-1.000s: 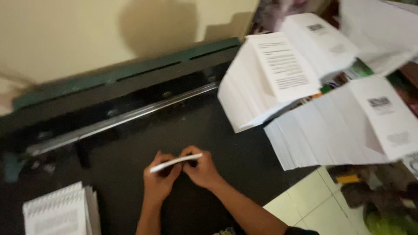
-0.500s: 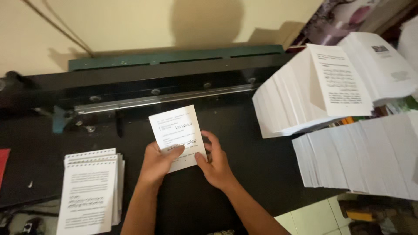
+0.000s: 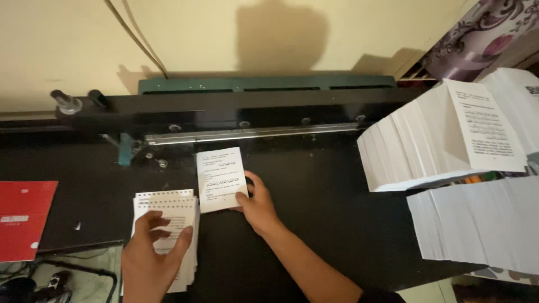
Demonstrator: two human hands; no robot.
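Head view, looking down on a black worktable [image 3: 337,202] with a punching machine [image 3: 252,115] along its far edge; the machine's left end shows two dark handle knobs, and its working slot behind the metal guide rail [image 3: 252,134] is in shadow and cannot be made out. Print on all sheets is too small and blurred to resolve. The right forearm runs out of frame at the bottom edge, and the left wrist is cut off there too. The tall stack of printed sheets [image 3: 443,140] at right and the lower white stack [image 3: 477,224] in front of it both run past the right frame border; what lies between them is only a sliver of colour, not identifiable. A red booklet [image 3: 22,219] at far left is cropped by the frame edge; cables and dark items on the floor below it are unclear. Left hand [image 3: 151,252]: fingers spread and laid flat on top of the stack of punched sheets [image 3: 168,213], covering its lower half; a row of punched holes shows along the stack's far edge. Right hand [image 3: 258,205]: fingers loosely curled, pinching the right lower edge of a small bundle of printed pages [image 3: 220,178], thumb on top, the other fingertips hidden under the paper. That bundle lies on the table just in front of the guide rail, just beside the punched stack, its lower left corner overlapping it
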